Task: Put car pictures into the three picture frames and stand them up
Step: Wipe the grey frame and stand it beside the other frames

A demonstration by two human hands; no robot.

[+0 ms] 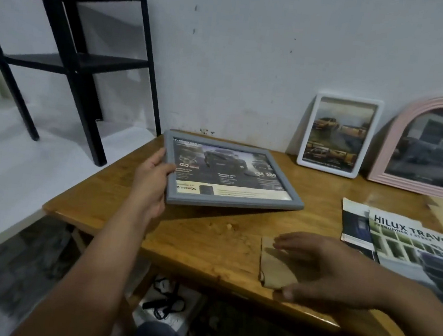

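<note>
Frames: three — grey frame [230,174], white frame [338,135], pink arched frame [426,145] | brochures [398,241]: two | cardboard piece [273,266]: one | black shelf [71,50]: one | hands: two

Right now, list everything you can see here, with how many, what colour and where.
grey frame: 1, grey, holds a car picture, left edge lifted off the table, right corner on it
white frame: 1, white, holds a car picture, stands leaning on the wall at the back
pink frame: 1, pink, arched, holds a car picture, leans on the wall at far right
brochures: at least 2, dark and pale car prints, right on the table
cardboard: 1, brown, near front edge
table: 1, brown wood
shelf: 1, black, on the floor at left
left hand: grips the grey frame's left edge
right hand: rests flat on the cardboard
</note>
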